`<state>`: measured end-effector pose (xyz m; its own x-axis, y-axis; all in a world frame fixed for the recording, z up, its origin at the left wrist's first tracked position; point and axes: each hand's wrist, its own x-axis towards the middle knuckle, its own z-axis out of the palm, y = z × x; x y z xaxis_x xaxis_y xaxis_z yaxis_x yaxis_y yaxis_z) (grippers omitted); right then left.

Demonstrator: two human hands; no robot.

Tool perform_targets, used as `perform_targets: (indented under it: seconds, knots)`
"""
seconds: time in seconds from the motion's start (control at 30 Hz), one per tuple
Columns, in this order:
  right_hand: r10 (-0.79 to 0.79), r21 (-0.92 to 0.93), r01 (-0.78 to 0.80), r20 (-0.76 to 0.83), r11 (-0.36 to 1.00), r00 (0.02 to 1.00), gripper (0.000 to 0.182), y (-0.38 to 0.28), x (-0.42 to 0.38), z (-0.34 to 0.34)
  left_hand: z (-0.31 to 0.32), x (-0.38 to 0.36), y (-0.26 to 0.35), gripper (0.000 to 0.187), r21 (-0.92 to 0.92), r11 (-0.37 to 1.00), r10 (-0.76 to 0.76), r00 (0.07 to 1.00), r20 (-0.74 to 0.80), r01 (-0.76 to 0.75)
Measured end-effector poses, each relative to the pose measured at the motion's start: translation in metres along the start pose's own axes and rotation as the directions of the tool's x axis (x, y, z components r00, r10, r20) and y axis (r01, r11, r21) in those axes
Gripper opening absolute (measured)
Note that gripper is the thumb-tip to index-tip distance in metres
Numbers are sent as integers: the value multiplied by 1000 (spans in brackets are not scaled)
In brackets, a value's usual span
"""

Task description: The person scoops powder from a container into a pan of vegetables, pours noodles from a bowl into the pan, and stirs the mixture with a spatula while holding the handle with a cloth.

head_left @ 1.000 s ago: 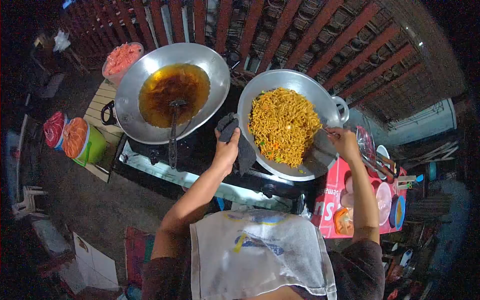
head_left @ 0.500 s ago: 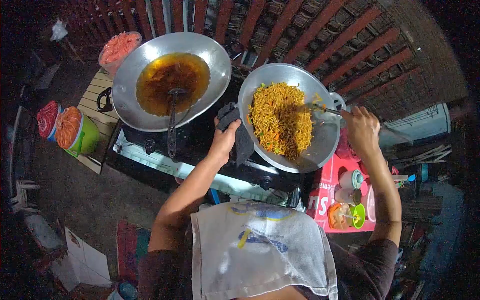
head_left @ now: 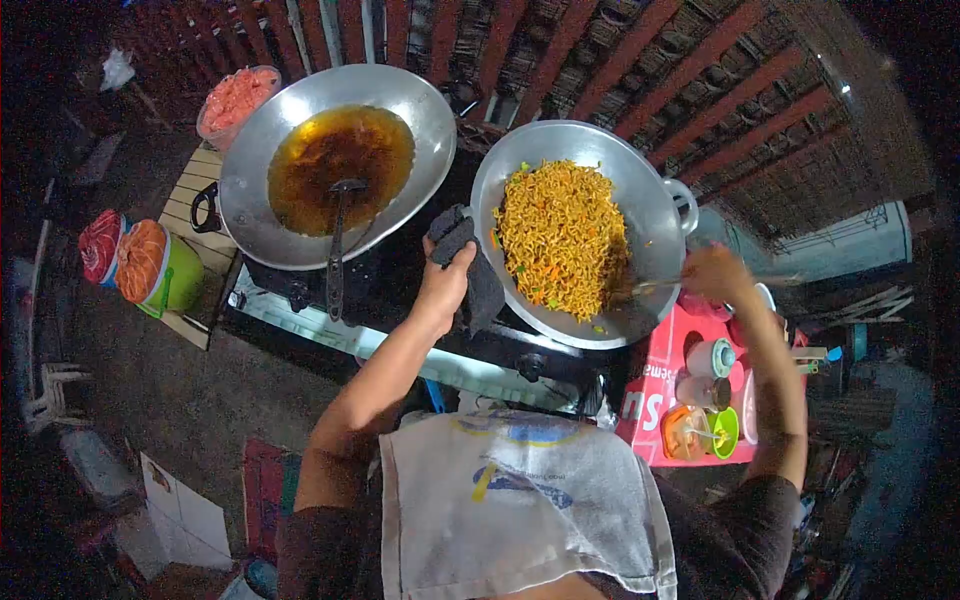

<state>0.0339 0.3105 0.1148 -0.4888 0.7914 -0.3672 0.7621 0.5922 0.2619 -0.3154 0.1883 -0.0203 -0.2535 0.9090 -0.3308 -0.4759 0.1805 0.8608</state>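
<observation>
A dark cloth (head_left: 480, 280) is gripped in my left hand (head_left: 445, 290) at the left rim of the right wok (head_left: 655, 225). That wok holds fried noodles (head_left: 560, 240) with bits of vegetable. Over the wok's right side, my right hand (head_left: 717, 272) is closed round the handle of a spatula (head_left: 655, 287), blurred by motion, whose tip meets the lower right edge of the noodles. To the left stands a wok (head_left: 425, 130) of brown oil (head_left: 340, 155), with a ladle (head_left: 338, 250) resting in it.
Both woks sit on a black stove (head_left: 390, 300). A tub of pink food (head_left: 238, 100) stands at the upper left, and a green bucket (head_left: 180, 275) at the far left. Jars and cups, one a green cup (head_left: 724, 432), stand on a red table (head_left: 655, 385) at the right.
The spatula has swung lower, to the bottom right edge of the noodles, and my right hand has moved slightly down. The noodles' right side has shifted. My left hand still holds the cloth.
</observation>
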Motion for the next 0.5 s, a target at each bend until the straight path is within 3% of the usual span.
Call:
perform_targets:
  seconds: [0.03, 0.1, 0.17, 0.3, 0.37, 0.4, 0.43, 0.5]
  knots:
    - [-66, 237, 60, 16, 970, 998, 26, 0, 13, 28, 1, -2, 1, 43, 27, 999, 26, 1000, -16, -26]
    - [4, 429, 29, -76, 903, 997, 24, -50, 27, 49, 1, -3, 1, 43, 13, 1000, 12, 999, -30, -11]
    - [294, 614, -167, -111, 772, 949, 21, -83, 41, 74, 3, -2, 2, 42, -7, 1000, 3, 999, -40, -3]
    - [365, 757, -129, -151, 640, 919, 21, -85, 35, 70, -2, -2, -1, 38, 42, 999, 25, 1000, -15, -24]
    - [365, 780, -128, -135, 612, 921, 23, -71, 27, 68, -2, -2, 1, 38, 18, 1000, 11, 1000, 12, -12]
    - [385, 829, -171, -57, 532, 921, 21, -67, 20, 60, 1, -5, 7, 38, 21, 1000, -10, 1000, -16, 10]
    - [384, 827, -173, -56, 536, 922, 21, -61, 17, 60, 2, -8, 11, 38, 24, 999, -33, 999, -42, 34]
    - [385, 762, -92, -216, 641, 897, 22, -46, 10, 60, 1, -5, 7, 39, 39, 999, 4, 999, -33, -3]
